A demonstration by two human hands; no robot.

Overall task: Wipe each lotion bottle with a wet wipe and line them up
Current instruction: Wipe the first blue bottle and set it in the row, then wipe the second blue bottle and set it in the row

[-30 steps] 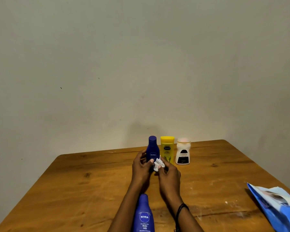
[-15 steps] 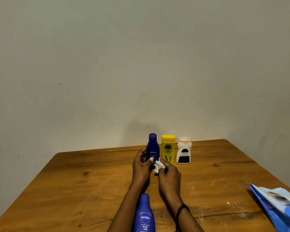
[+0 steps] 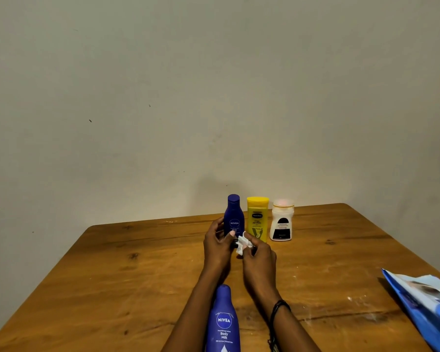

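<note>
A small dark blue lotion bottle (image 3: pixel 234 214) stands upright at the back of the wooden table (image 3: pixel 137 288). My left hand (image 3: pixel 217 246) grips its lower part. My right hand (image 3: pixel 259 257) pinches a crumpled white wet wipe (image 3: pixel 243 243) right beside the bottle's base. To the right of the blue bottle stand a yellow bottle (image 3: pixel 257 217) and a white bottle (image 3: pixel 281 221) with a pale cap, side by side in a row. A larger dark blue bottle (image 3: pixel 223 322) stands near me, between my forearms.
A blue and white wet wipe pack (image 3: pixel 426 303) lies at the table's right edge. A plain wall rises just behind the table's far edge. The left half of the table shows bare wood.
The small blue bottle has moved slightly back and toward the yellow bottle, held by my left hand. My right hand keeps the wipe close to its base.
</note>
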